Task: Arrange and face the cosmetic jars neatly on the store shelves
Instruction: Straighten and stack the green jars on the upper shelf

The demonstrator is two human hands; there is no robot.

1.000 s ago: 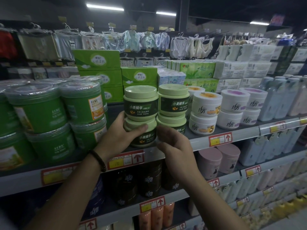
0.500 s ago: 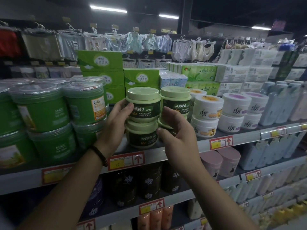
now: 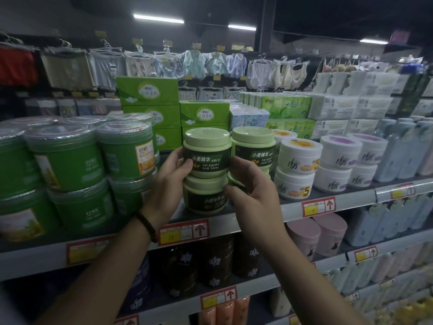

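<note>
Two hands on the job. Gripping the upper left jar with the left hand, fingers wrapped tight round its dark label. Curling the right hand in against the right stack, at the seam between its two jars; no telling which of them is pinched. Parked near the shelf front edge, stack beside stack, between green tubs and white jars. Mid-facing, by the look of it. Next up, most likely: turning the lower left jar, its label skewed rightward, then nudging both stacks flush. Mostly hidden behind the right knuckles: the lower right jar. Too blurred to read: the price tags.
</note>
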